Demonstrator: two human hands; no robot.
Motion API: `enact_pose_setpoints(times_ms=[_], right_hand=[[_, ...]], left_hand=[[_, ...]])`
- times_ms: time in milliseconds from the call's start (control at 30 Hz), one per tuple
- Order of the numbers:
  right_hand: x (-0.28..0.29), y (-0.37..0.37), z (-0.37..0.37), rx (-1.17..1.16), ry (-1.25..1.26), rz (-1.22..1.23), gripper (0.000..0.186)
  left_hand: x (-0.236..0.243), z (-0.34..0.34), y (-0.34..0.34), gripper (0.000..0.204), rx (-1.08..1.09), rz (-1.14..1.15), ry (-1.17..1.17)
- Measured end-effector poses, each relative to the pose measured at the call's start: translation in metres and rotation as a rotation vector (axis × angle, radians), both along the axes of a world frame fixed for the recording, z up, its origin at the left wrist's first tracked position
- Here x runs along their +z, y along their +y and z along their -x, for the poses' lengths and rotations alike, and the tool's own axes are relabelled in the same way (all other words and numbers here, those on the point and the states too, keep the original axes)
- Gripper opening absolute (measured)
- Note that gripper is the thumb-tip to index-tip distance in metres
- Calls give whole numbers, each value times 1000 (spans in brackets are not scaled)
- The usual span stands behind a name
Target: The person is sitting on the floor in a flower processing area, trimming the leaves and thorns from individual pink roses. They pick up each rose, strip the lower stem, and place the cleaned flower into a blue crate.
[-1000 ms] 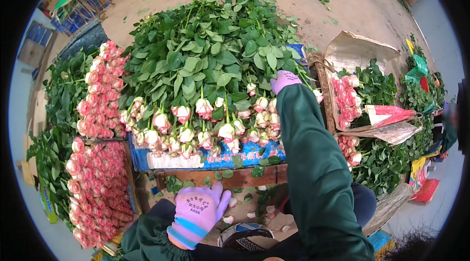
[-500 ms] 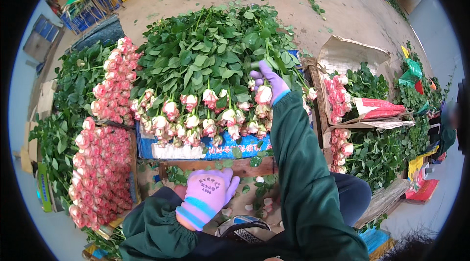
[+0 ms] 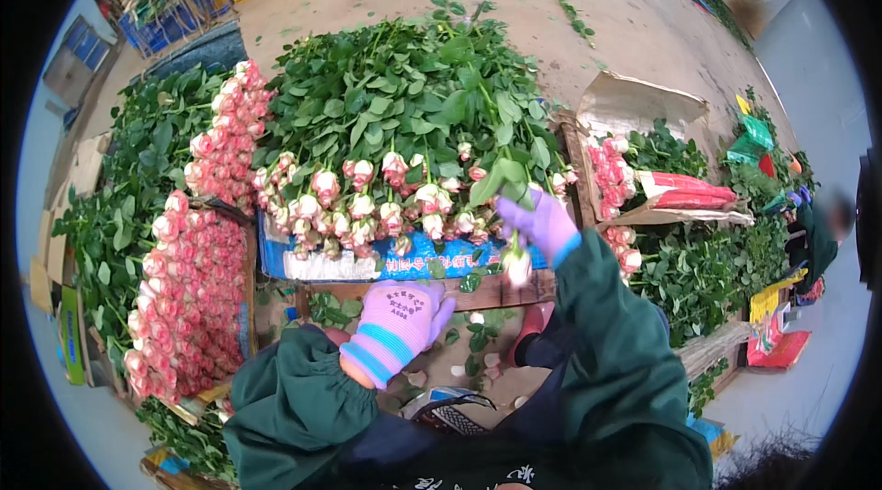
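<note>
One rose [image 3: 516, 268] is clamped head-down in the right hand [image 3: 535, 220] by the heaped roses [image 3: 432, 200], seemingly being singled out, with clear lifting called for; any grip by the left hand [image 3: 401, 317] cannot be told.

The lilac-gloved left hand [image 3: 400, 315] sits below the middle of the frame, back turned up, fingers pointing toward the top, thumb on its right side. 2 turquoise stripes band its wrist. The left forearm, in a loose dark green sleeve [image 3: 303, 407], slants up from the lower left. Just right of centre, the lilac-gloved right hand [image 3: 542, 222] is higher, bent fingers pointing left in a pinch. The right forearm, in a matching dark green sleeve [image 3: 616, 343], rises leftward from the lower right.
</note>
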State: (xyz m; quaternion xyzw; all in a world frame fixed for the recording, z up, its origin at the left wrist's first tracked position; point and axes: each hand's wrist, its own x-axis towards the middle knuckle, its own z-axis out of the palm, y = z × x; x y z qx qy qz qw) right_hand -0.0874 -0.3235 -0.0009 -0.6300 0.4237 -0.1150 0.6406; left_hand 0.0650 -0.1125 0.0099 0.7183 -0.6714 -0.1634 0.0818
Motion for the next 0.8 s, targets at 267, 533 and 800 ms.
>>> enact_pose_setpoints(times_ms=[267, 533, 800], right_hand=[[49, 59, -21, -103, -408, -185, 30], [45, 49, -22, -162, -720, -582, 29], [30, 39, -26, -68, -821, -932, 29]], left_hand=[[2, -6, -7, 32, 59, -57, 40], [16, -1, -26, 67, 50, 278, 103], [16, 9, -42, 85, 70, 653, 205]])
